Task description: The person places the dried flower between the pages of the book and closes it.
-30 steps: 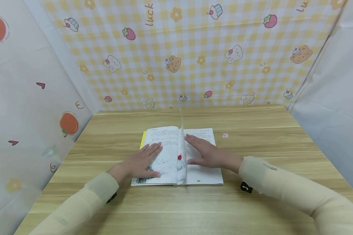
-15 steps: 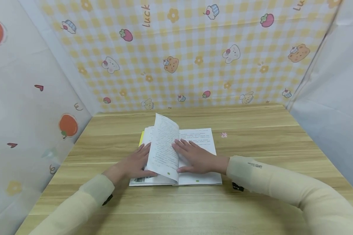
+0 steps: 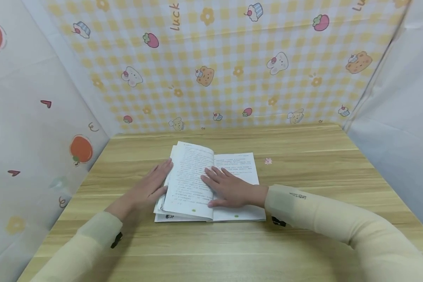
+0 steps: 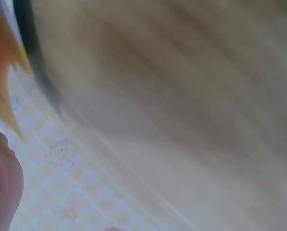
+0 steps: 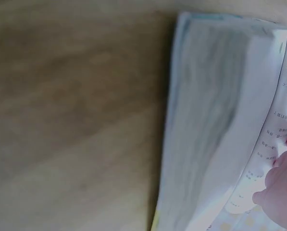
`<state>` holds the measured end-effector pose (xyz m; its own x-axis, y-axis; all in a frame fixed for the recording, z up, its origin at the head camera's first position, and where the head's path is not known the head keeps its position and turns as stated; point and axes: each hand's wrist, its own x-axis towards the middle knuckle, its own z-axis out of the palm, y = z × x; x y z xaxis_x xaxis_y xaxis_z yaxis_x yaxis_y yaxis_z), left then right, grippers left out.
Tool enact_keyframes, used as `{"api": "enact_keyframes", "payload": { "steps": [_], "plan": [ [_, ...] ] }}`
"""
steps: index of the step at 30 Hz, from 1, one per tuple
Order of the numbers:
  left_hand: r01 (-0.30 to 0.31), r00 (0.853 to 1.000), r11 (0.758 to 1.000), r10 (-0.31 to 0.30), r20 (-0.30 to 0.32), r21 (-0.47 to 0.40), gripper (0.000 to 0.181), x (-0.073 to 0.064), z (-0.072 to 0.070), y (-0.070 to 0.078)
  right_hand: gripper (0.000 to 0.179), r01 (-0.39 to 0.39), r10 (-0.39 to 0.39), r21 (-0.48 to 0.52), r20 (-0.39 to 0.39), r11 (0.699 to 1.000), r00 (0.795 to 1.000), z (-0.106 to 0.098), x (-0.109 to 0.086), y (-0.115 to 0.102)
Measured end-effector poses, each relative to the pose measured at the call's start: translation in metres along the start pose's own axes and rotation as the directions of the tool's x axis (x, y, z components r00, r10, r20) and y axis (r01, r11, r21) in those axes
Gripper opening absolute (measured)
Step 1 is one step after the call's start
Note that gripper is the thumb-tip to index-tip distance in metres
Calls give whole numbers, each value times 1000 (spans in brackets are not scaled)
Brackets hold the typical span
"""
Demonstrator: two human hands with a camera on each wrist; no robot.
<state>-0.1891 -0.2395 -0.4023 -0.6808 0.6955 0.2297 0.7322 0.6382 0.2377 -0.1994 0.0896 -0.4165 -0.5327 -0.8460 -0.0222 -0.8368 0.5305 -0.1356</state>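
Note:
An open book (image 3: 240, 213) with printed pages lies on the wooden table in the head view. Its left-hand pages (image 3: 190, 176) are slightly raised and fanned, and a lower page sticks out beneath them. My left hand (image 3: 146, 192) is at the book's left edge, with fingers extended along the page edges. Near the spine, my right hand (image 3: 232, 191) rests on the book with spread fingers, the fingertips reaching onto the left page. The right wrist view shows the book's thick page block (image 5: 205, 106) from the side. In the left wrist view, only part of the left hand (image 4: 4, 183) appears.
The wooden table (image 3: 303, 168) extends around the book. A small pink flower mark (image 3: 268, 161) is on it, right of the book. Behind stands a yellow checked cloth (image 3: 239, 47). White cloths (image 3: 28, 137) hang at both sides.
A page that stood upright near the spine has swung over to the left and now lies lower. The left hand has slid off the left page to its outer edge. The right hand has moved slightly left.

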Motion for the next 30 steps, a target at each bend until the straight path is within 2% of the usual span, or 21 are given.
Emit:
{"api": "enact_keyframes", "payload": {
  "steps": [5, 7, 9, 12, 15, 17, 23, 26, 30],
  "plan": [
    [-4, 996, 999, 0, -91, -45, 66, 12, -17, -1, 88, 3, -1, -61, 27, 998, 1000, -1, 4, -1],
    [3, 995, 999, -7, -95, -40, 68, 19, -24, 1, 87, 6, -4, -73, 35, 997, 999, -1, 5, -2],
    [22, 998, 1000, -22, -55, -3, 70, 25, -28, 6, 86, 11, -8, -78, 42, 997, 999, -2, 6, -3],
    [45, 997, 998, -48, 53, 48, 74, 34, -27, 15, 85, 13, -7, -95, 60, 995, 998, -3, 8, -5],
    [33, 986, 994, -50, 158, 105, 82, 40, -19, 24, 84, 11, -2, -123, 71, 992, 997, -4, 11, -7],
    [26, 978, 990, -54, 204, 138, 89, 42, -12, 28, 84, 14, -3, -145, 74, 989, 997, -5, 13, -8],
    [-5, 951, 975, -64, 301, 222, 108, 47, 10, 35, 83, 19, -2, -183, 96, 983, 995, -6, 17, -9],
    [-15, 938, 972, -68, 339, 236, 112, 47, 15, 39, 84, 17, 8, -207, 119, 978, 993, -5, 20, -9],
    [-28, 929, 965, -72, 364, 262, 113, 47, 21, 41, 84, 18, 13, -234, 129, 972, 992, -2, 23, -9]
  ]
}}
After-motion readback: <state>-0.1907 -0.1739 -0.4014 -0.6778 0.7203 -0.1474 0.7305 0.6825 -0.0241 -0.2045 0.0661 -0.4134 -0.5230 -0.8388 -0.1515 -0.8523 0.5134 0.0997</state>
